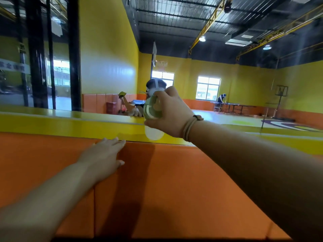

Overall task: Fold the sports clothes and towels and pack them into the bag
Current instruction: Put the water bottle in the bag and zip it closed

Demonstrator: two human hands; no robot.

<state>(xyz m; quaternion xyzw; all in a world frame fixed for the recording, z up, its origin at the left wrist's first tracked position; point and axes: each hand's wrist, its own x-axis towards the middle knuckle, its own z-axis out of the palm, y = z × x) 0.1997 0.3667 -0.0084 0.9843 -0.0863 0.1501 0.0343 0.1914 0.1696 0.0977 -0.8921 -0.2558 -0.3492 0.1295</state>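
My right hand (170,113) is stretched forward and grips a green and white bottle-like object (151,112) held above the yellow ledge (70,122). My left hand (106,155) lies flat with straight fingers on the orange padded wall (174,189), its fingertips touching the ledge's edge. No clothes, towels or bag are in view.
Beyond the ledge a person wearing a headset (155,86) sits low behind the bottle. Farther back right another person (221,98) bends over tables (234,106). A basketball hoop (161,62) hangs on the yellow wall; glass panels stand at left.
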